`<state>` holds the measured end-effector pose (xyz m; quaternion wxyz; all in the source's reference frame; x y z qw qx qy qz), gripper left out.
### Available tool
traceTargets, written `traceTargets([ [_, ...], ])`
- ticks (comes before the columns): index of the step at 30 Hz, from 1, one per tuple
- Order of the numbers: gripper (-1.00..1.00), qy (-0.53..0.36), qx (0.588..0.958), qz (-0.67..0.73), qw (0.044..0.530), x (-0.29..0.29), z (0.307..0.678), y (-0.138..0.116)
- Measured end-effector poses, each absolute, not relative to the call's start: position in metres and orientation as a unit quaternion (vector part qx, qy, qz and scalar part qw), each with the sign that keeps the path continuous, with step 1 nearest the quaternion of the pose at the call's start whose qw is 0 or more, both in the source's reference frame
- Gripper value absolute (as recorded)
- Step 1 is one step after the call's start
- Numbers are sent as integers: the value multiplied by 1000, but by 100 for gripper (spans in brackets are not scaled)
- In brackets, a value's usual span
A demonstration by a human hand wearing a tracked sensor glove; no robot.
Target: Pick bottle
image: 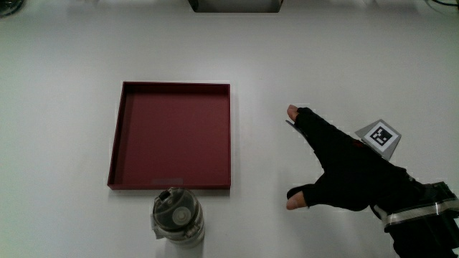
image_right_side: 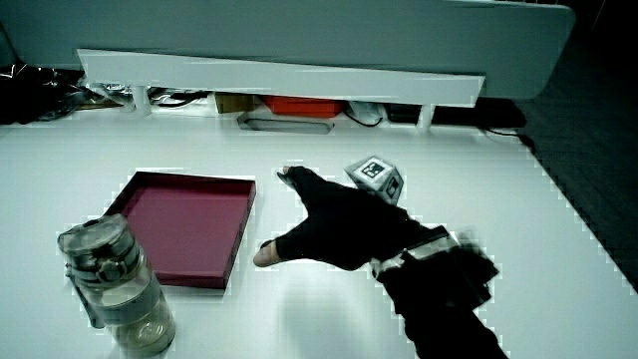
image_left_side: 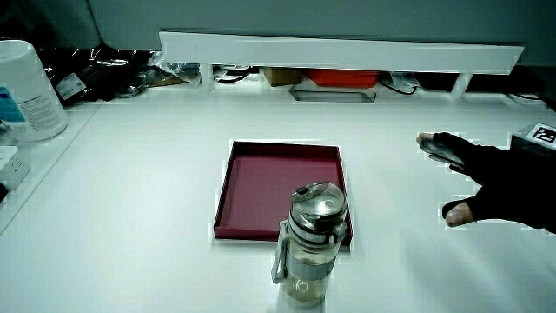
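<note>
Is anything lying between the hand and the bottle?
No. In the main view only bare table separates the hand from the bottle; the tray sits beside that stretch.

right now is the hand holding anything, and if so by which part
Nothing is held. The hand is spread open over bare table beside the red tray, apart from the bottle, which stands upright at the tray's nearer edge.
</note>
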<state>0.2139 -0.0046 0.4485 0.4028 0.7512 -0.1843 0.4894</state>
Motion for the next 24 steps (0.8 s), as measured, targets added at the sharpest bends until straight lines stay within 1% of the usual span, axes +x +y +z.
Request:
traceTargets([
  [4,0,-182,740,488,427,199,454,1],
  [7,0,-185,724,496,443,186,458,5],
  [8,0,-169,704,512,461,180,457,8],
  [10,0,-175,697,513,470,171,460,11],
  [11,0,-181,699,505,472,168,463,12],
  [19,0,-210,661,527,492,135,482,27],
  [22,0,-233,658,526,486,125,491,33],
  [24,0,-230,657,513,503,119,495,37],
])
